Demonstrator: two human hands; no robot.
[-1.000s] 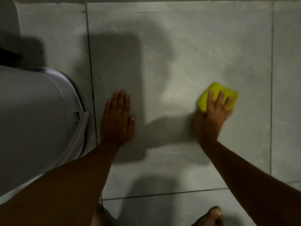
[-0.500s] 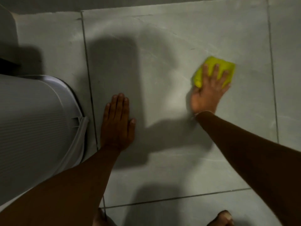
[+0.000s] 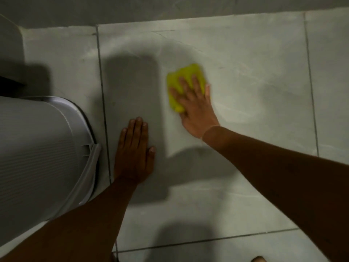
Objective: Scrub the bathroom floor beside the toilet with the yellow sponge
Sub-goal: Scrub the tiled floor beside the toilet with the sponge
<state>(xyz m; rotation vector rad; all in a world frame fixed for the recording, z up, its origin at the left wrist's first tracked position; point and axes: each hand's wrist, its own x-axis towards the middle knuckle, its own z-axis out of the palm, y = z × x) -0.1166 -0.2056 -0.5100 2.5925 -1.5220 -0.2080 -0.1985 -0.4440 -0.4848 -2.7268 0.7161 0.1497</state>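
The yellow sponge (image 3: pixel 184 76) lies flat on the grey tiled floor (image 3: pixel 255 95), blurred by motion. My right hand (image 3: pixel 196 106) presses down on it with fingers spread over its top, covering its near half. My left hand (image 3: pixel 134 152) rests flat on the floor, palm down and holding nothing, just right of the toilet (image 3: pixel 37 148). The toilet's white lid and rim fill the left side of the view.
A grout line (image 3: pixel 103 110) runs between the toilet and my left hand. The wall base (image 3: pixel 170 8) crosses the top of the view. A toe (image 3: pixel 258 259) shows at the bottom edge. Dark shadows fall across the middle tile.
My right hand has slid the sponge away from me and then to the left, toward the toilet side. My left hand has stayed planted on the floor.
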